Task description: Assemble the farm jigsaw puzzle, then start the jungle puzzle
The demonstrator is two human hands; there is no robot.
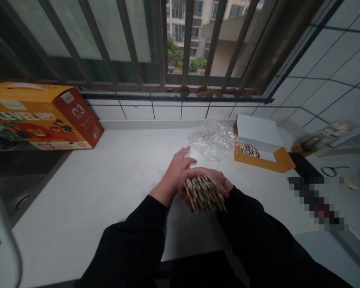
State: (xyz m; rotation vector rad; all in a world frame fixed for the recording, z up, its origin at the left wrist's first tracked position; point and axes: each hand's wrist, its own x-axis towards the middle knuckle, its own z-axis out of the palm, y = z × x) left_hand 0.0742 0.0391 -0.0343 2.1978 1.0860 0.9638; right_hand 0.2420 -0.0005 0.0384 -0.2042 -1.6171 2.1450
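1. a bundle [204, 194] of thin, pale sticks with dark parts is held in the right hand [211, 176], low over the front of the desk [123, 176]; the grip is closed around it. its fine detail is blurred.
2. a ring [224, 178] is worn on the right hand.
3. the left hand [181, 163] is placed just beside, its fingers stretched forward and parted; its grip is open and nothing is seen held in it. whether the desk is touched by it cannot be told.
4. crumpled clear wrap [213, 140] is spread on the desk, beyond the hands.
5. to its right, a small yellow box [259, 162] is left with its white lid [258, 130] raised; patterned pieces [250, 151] are held in its left end.
6. a large orange box [39, 120] is stood at the far left, by the sink [21, 176].
7. a barred window [144, 44] is set behind the desk.
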